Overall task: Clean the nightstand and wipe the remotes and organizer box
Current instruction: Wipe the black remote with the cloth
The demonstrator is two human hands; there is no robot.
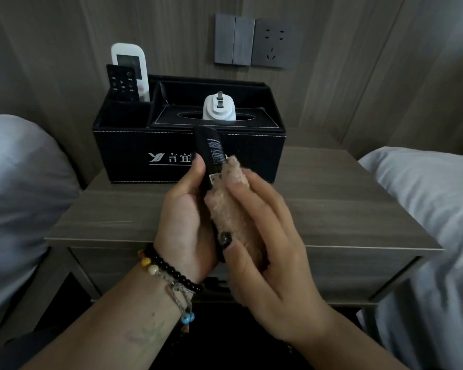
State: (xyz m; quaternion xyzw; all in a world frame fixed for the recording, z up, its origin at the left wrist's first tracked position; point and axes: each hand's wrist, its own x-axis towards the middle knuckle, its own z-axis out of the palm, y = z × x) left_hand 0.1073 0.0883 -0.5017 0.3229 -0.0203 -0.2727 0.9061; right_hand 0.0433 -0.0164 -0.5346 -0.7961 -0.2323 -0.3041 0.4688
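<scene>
low in the frame, two forearms come up from the bottom edge, and a string of beaded bracelets (169, 273) circles the left wrist. just above, at the centre of the frame, the left hand (185, 217) curls its fingers and thumb round a black remote (211, 153), held upright with its printed back toward the camera and its top end rising above the hand. the right hand (265, 249) presses a fluffy tan cloth (233, 201) against the right side of that remote, fingers laid fairly straight over the cloth while the thumb tucks in under it; cloth and remote touch along most of the remote's lower half.

behind the hands lies the grey wood-grain nightstand (345, 209), filling the middle of the frame, with pale bedding (425, 198) at the right edge and more at the left edge.

further back, toward the upper centre, a black organizer box (134, 156) stands on the nightstand with a white logo on its front. a white plug adapter (219, 109) sits on the tissue slot of its right section. in its rear left compartment a white remote (133, 62) stands upright, with a smaller dark remote (122, 82) just in front of it.

farthest off, on the wall panel at the upper right, are grey switches (234, 40) and a socket (273, 44).
</scene>
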